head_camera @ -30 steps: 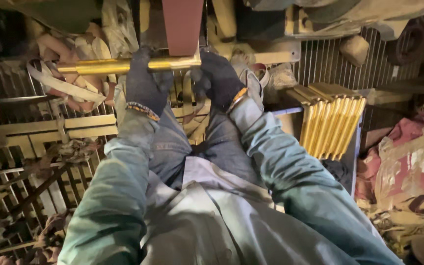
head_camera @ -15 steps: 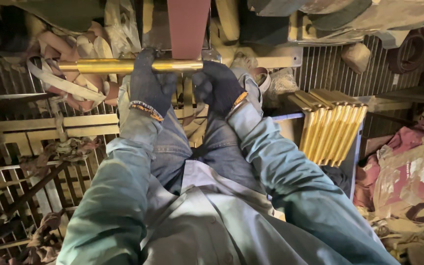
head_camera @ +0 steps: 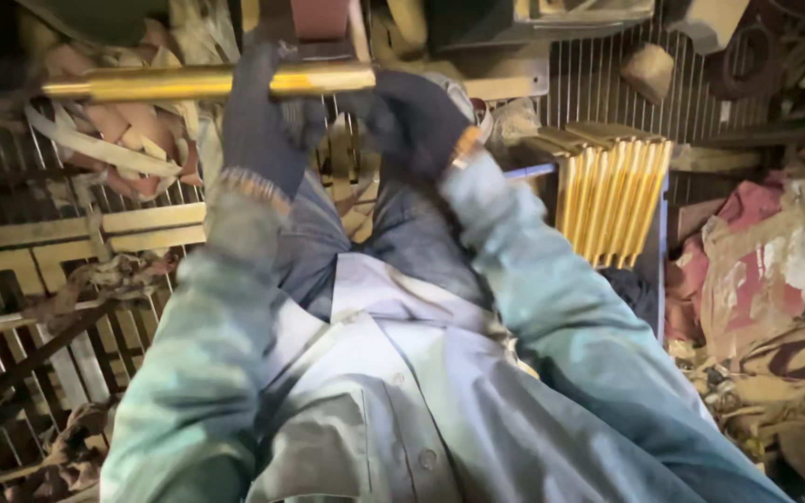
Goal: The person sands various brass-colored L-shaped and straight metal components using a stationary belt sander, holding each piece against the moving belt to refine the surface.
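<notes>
While the brass rod (head_camera: 188, 82) lies level under a red belt (head_camera: 319, 17), it is gripped by the gloved left hand (head_camera: 267, 121) and right hand (head_camera: 412, 116), both clamped shut.

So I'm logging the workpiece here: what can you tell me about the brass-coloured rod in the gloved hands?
The brass-coloured rod is a long, straight, round bar with a shiny golden, metallic look. It lies level across the top of the view, under a reddish-brown belt. The left hand, in a dark glove, wraps around its middle; the gloved right hand holds its right end. Its left end juts free over pale scraps.
</notes>
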